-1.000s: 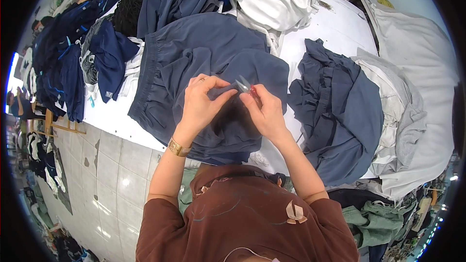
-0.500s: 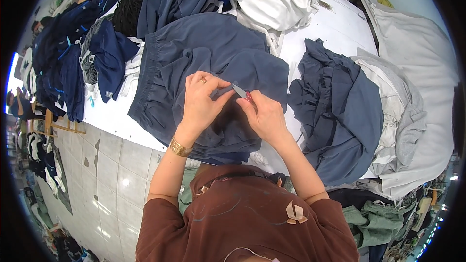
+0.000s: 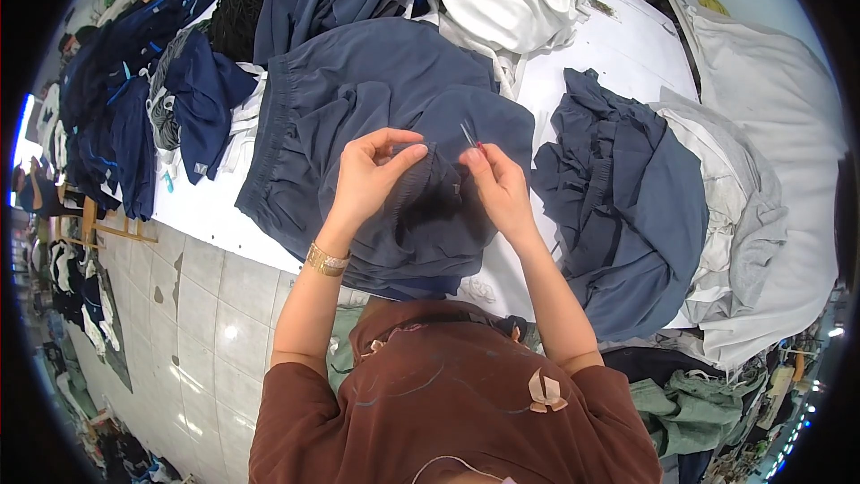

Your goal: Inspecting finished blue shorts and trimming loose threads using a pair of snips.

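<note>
Head view, your left hand [image 3: 369,177] pinching a gathered edge of the slate-blue cloth garment [image 3: 385,99], garment heaped before you on the flat white table [image 3: 623,58], your right hand [image 3: 503,193] grasping small red-handled metal snips [image 3: 470,136], blade tips pointing away from you.

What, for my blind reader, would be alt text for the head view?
A person's left hand pinches a dark blue-grey garment on a white table, while the right hand holds small snips. More garments lie heaped nearby.
</note>
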Motion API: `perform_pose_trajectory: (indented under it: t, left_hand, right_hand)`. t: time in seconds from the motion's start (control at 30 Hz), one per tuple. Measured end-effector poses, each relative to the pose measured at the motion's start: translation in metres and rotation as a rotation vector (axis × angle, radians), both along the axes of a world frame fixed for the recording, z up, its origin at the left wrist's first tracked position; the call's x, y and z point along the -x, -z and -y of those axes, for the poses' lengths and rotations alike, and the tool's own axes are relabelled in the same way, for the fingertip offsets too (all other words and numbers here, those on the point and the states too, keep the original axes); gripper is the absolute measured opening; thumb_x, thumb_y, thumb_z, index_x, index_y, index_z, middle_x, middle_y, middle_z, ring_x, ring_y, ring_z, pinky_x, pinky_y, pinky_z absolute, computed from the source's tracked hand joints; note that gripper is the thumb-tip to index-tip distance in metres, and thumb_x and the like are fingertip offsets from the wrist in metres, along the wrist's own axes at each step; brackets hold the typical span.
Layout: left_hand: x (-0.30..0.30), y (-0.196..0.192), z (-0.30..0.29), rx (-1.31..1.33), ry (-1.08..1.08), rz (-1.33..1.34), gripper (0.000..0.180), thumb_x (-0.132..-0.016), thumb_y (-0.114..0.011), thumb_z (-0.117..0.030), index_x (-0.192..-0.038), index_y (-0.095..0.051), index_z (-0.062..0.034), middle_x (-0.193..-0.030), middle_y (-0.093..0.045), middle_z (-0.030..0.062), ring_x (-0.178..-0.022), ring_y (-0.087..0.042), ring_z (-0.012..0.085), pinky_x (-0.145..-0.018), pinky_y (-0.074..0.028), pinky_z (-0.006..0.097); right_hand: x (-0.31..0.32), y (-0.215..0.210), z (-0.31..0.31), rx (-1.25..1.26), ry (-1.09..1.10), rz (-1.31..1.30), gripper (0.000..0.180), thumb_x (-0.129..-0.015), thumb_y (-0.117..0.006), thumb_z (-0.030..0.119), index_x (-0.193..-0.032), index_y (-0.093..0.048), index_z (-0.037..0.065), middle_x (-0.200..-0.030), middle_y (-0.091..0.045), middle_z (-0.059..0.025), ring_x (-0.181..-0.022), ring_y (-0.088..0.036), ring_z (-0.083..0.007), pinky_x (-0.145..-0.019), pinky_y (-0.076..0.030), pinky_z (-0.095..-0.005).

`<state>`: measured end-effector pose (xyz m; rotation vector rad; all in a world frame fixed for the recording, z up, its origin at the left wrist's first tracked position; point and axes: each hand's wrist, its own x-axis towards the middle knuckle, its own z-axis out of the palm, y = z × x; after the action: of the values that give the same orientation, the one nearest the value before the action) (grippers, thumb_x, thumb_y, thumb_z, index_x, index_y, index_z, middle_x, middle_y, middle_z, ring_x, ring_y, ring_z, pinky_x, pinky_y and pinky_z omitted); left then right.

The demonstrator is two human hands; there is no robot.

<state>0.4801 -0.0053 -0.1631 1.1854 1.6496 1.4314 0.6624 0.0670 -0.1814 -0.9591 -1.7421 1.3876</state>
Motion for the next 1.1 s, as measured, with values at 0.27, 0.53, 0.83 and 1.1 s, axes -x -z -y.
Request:
perform_pose_trajectory:
  t: [0.27, 0.53, 0.83, 1.1]
  left_hand:
    - [0.008, 0.013, -0.005, 0.062, 0.006, 0.173, 0.019, -0.084, -0.070, -0.014, -0.098, -0.065, -0.0011, -0.062, -0.054, -0.0073, -0.056, -0.042, -0.0005, -0.052, -0.033, 0.016]
    - [0.008, 0.020, -0.001, 0.016, -0.109, 0.389, 0.018, -0.089, -0.066, -0.019, -0.096, -0.063, -0.0030, -0.080, -0.062, -0.0012, -0.072, -0.053, 0.0027, -0.063, -0.041, 0.018]
    - [0.007, 0.021, 0.019, 0.100, 0.122, 0.173, 0.015, -0.086, -0.068, -0.012, -0.093, -0.065, 0.0009, -0.084, -0.064, -0.0001, -0.077, -0.057, 0.0049, -0.070, -0.045, 0.020]
    - [0.007, 0.015, 0.023, 0.074, 0.140, 0.254, 0.020, -0.086, -0.067, -0.009, -0.102, -0.065, 0.0033, -0.089, -0.065, -0.0007, -0.079, -0.057, 0.0038, -0.071, -0.046, 0.020]
  right_hand:
    - [0.018, 0.008, 0.002, 0.138, -0.082, -0.004, 0.028, -0.083, -0.071, 0.024, -0.089, -0.064, -0.002, -0.064, -0.052, 0.0044, -0.058, -0.041, -0.0023, -0.053, -0.035, -0.0206]
    - [0.020, 0.012, 0.001, 0.309, 0.010, -0.122, 0.025, -0.088, -0.067, 0.024, -0.083, -0.062, 0.000, -0.063, -0.049, 0.0069, -0.057, -0.038, -0.0021, -0.051, -0.030, -0.0211]
    - [0.018, 0.022, -0.004, 0.460, -0.006, -0.174, 0.023, -0.090, -0.065, 0.023, -0.087, -0.060, 0.000, -0.063, -0.049, 0.0073, -0.056, -0.040, -0.0016, -0.050, -0.030, -0.0211]
    - [0.030, 0.007, 0.018, -0.309, 0.151, -0.149, 0.016, -0.087, -0.065, 0.012, -0.097, -0.059, 0.002, -0.069, -0.060, -0.0055, -0.057, -0.054, -0.0081, -0.054, -0.044, -0.0243]
